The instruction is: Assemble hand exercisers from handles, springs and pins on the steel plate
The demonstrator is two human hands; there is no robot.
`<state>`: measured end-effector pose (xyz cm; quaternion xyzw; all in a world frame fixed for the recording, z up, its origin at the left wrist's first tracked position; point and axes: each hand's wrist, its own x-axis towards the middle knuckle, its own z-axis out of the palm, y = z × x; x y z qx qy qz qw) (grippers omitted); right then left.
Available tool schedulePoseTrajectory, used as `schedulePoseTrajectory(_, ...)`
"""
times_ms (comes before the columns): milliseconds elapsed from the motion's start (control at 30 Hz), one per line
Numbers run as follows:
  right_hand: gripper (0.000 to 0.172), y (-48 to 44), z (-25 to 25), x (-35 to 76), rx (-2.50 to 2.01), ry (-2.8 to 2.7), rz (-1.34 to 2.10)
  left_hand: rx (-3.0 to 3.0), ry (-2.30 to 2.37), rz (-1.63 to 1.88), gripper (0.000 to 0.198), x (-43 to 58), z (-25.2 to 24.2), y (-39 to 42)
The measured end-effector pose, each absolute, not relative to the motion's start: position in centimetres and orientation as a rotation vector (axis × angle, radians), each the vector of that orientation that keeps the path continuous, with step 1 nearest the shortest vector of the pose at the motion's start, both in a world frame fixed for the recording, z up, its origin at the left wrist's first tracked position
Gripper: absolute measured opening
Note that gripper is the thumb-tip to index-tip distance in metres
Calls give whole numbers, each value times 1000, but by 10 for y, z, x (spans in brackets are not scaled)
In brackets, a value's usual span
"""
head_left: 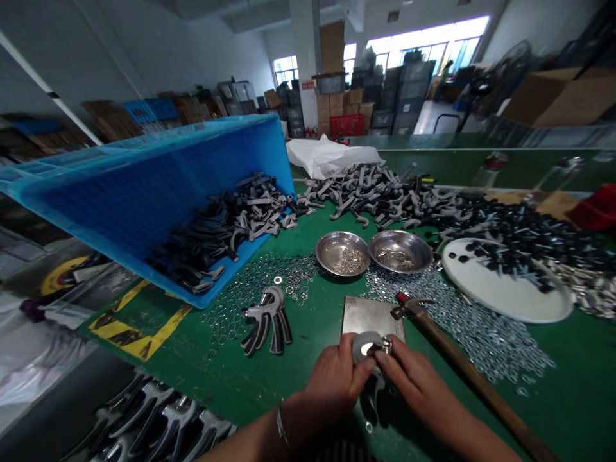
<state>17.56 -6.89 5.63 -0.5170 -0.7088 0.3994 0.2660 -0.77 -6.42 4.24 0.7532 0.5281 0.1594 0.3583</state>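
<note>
The worktop [320,314] is green, its left corner marked with tape [167,332] striped yellow and black. The big bin [206,167] is bright blue. The held piece [364,346] is pale grey on top and dark lower down; the little group of levers [264,321] is grey with black inlays. The hammer [474,372] has a brown handle and a touch of red on its head. The oval plate [476,292] is white, the two bowls [332,247] silver.

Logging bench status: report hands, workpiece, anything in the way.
Left hand, right hand both holding one grey part. Part by near edge of metal plate. Hammer lies near right hand, possibly in the way.
</note>
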Motion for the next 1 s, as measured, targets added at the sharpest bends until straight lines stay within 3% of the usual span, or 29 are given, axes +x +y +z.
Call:
schedulePoseTrajectory(133,39,-81,66,179,-1391,-1843,1265,2157,1242,120,64,-14,59,-63)
schedulePoseTrajectory(300,39,-91,75,186,-1452,-1885,1301,2379,1114,77,85,-5,66,-64)
schedulePoseTrajectory(433,46,-67,63,198,-1520,-1964,1411,2369,1120,9,87,7,58,-33)
schedulePoseTrajectory(667,25,60,61,269,-1673,-2280,399,2743,1020,-155,56,29,54,62)
schedulePoseTrajectory(833,23,139,63,294,-1789,-2325,235,2838,1076,129,25,67,74,140)
schedulePoseTrajectory(933,19,167,48,283,-1879,-2363,198,2813,1127,143,20,96,71,185)
schedulePoseTrajectory(1000,28,181,37,273,-1966,-2359,169,2776,1157,150,17,112,63,206)
